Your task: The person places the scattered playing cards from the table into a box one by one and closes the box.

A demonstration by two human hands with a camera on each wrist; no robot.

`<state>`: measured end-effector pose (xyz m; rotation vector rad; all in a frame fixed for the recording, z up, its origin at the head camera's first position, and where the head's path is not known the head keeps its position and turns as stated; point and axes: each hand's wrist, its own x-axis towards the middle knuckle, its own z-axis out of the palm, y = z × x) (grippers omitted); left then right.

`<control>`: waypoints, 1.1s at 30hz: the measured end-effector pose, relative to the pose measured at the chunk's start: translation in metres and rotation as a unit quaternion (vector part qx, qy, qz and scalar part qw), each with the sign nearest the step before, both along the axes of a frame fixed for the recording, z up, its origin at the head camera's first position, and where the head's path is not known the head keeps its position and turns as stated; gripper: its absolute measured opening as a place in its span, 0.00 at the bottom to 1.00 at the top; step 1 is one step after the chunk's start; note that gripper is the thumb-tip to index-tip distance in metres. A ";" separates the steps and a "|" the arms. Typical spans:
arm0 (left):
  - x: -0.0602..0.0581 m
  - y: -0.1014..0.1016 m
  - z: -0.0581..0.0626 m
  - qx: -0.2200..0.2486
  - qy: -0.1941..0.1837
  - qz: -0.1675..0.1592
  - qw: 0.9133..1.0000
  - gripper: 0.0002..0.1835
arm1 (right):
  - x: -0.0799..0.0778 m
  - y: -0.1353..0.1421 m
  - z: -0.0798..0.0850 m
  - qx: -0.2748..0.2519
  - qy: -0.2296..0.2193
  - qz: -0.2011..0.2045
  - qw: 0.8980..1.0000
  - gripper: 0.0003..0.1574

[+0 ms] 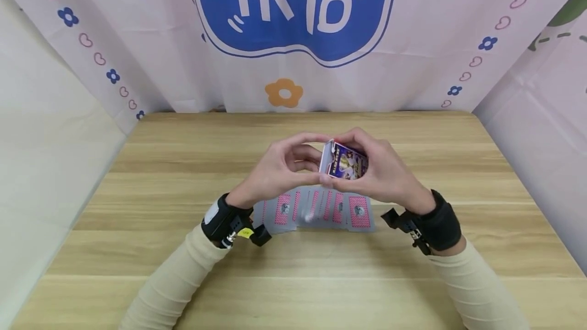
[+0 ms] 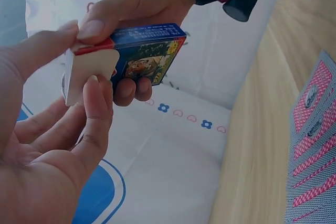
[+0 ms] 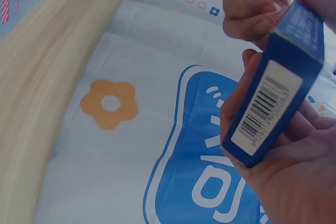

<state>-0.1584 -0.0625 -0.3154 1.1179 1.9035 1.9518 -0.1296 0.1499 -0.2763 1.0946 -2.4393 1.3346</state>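
A small blue playing-card box [image 1: 347, 163] is held above the table in my right hand [image 1: 390, 172], thumb and fingers along its sides. My left hand [image 1: 277, 171] reaches the box's left end, where a white flap [image 2: 93, 71] stands out. In the left wrist view, the left fingertips pinch at this flap, close to the right thumb. A picture on one face of the box shows there. The right wrist view shows the box's other end with a white barcode label [image 3: 268, 107]. What lies inside the box is hidden.
Several playing cards [image 1: 359, 212] with red-patterned backs lie overlapping in a row on the wooden table [image 1: 293, 284], below the hands. A white cloth [image 1: 160, 65] with a blue emblem and flowers hangs behind the table's far edge. Each wrist wears a black camera strap.
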 end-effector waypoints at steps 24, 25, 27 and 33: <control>-0.017 0.055 -0.058 -0.247 0.006 -0.014 0.969 0.13 | -0.018 0.089 -0.053 0.113 0.069 -0.105 0.986 0.40; -0.018 0.061 -0.062 -0.277 0.038 -0.009 0.960 0.12 | -0.019 0.090 -0.053 0.113 0.068 -0.105 0.986 0.40; -0.021 0.073 -0.068 -0.335 0.105 0.005 0.936 0.11 | -0.020 0.090 -0.051 0.113 0.067 -0.106 0.986 0.40; -0.017 0.093 -0.082 -0.466 0.205 0.037 0.860 0.30 | -0.021 0.085 -0.050 0.120 0.056 -0.095 0.987 0.40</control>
